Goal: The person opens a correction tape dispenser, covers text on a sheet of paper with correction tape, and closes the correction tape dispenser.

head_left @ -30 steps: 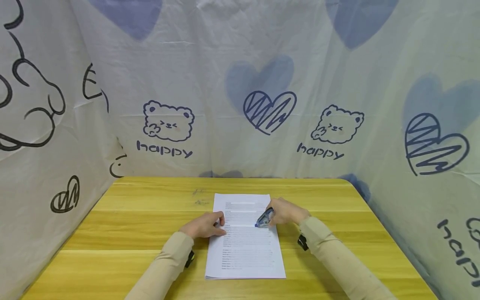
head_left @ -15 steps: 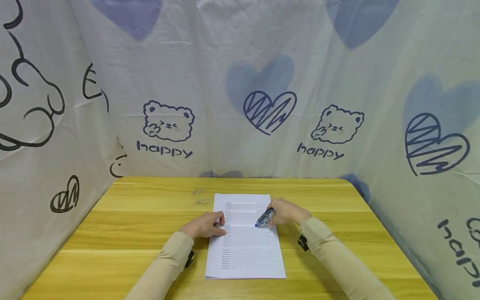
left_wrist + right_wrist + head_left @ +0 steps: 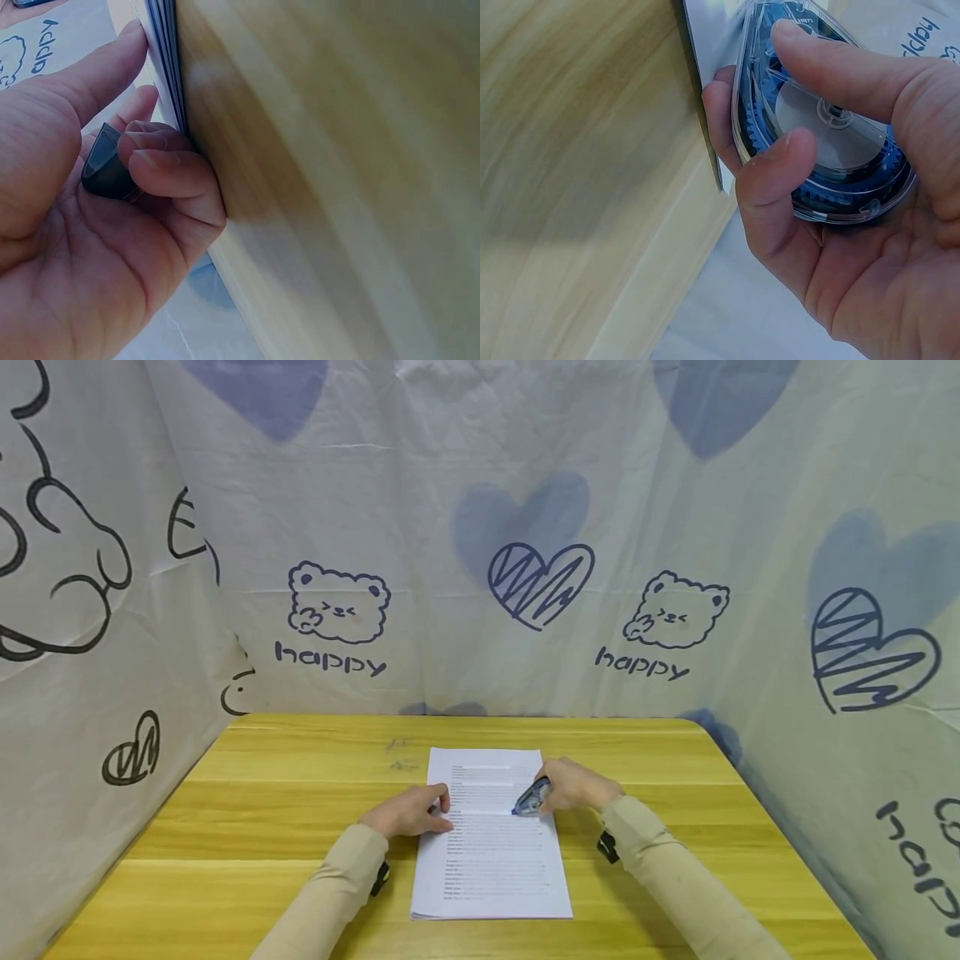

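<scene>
A stack of printed sheets lies in the middle of the table in the head view. My right hand grips a clear and blue correction tape dispenser, its blue tip down on a line of the top sheet. A white strip runs left from that tip. In the right wrist view, thumb and fingers wrap the dispenser, with its reel and blue gears showing. My left hand rests at the sheets' left edge, thumb and index finger on the paper. Its other fingers curl round a small dark cap in the left wrist view.
The yellow wood-grain table extends on both sides of the stack. Faint dark marks show on it behind the left hand. White curtains with hearts and bear drawings close off the back and sides.
</scene>
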Demonstrator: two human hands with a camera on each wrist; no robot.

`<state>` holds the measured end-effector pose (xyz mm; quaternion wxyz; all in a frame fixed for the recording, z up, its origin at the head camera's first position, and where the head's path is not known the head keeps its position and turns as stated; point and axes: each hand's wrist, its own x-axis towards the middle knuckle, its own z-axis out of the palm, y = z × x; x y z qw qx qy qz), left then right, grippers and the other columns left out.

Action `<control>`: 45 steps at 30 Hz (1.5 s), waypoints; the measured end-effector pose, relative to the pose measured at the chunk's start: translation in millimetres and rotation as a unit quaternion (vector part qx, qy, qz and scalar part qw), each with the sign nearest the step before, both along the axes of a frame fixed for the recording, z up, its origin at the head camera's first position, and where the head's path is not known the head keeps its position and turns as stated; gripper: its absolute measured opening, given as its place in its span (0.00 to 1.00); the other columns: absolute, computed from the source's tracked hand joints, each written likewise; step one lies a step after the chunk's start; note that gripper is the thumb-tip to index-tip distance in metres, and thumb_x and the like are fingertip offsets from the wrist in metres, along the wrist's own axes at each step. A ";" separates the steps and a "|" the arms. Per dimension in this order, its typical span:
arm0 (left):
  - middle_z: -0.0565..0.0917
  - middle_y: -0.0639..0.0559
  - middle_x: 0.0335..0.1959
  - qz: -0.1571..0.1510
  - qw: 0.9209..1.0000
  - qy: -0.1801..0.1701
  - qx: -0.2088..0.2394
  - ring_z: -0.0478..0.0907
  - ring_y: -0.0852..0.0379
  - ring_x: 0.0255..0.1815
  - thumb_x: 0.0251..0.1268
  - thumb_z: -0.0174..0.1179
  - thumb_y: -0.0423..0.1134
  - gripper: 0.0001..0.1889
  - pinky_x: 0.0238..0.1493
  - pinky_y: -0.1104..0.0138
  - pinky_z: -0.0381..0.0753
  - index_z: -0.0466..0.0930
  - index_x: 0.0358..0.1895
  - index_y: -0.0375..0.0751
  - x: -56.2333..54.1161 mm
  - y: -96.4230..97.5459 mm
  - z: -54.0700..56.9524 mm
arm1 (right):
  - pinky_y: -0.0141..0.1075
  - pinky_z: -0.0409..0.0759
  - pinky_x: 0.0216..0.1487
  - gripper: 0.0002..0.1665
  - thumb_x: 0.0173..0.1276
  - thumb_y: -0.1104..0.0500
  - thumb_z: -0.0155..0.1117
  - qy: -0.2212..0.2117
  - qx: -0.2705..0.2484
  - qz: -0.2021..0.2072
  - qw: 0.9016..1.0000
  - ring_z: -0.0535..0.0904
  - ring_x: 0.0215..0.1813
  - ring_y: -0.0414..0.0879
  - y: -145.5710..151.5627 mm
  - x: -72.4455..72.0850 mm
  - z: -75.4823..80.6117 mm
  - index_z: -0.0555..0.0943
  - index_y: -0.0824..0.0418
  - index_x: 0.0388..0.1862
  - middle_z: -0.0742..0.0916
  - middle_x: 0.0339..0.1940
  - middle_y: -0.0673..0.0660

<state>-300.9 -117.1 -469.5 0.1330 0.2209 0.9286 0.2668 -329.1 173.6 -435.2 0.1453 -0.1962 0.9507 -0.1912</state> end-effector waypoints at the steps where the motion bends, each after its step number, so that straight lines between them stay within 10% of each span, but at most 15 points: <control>1: 0.68 0.52 0.23 0.000 1.000 0.001 0.000 0.66 0.57 0.26 0.65 0.65 0.39 0.11 0.28 0.67 0.63 0.71 0.39 0.41 -0.1 0.0 -0.4 | 0.33 0.72 0.29 0.12 0.55 0.64 0.77 0.000 0.001 -0.001 1.000 0.75 0.30 0.43 0.1 -0.1 -0.3 0.86 0.60 0.39 0.87 0.33 0.50; 45: 0.67 0.52 0.22 -0.001 1.000 -0.002 0.004 0.66 0.57 0.24 0.65 0.65 0.39 0.11 0.26 0.68 0.64 0.71 0.38 0.42 -2.9 -1.1 -2.8 | 0.40 0.81 0.43 0.10 0.56 0.63 0.76 0.045 -0.028 0.087 0.995 0.80 0.36 0.39 17.7 -4.7 -8.4 0.86 0.58 0.38 0.88 0.35 0.49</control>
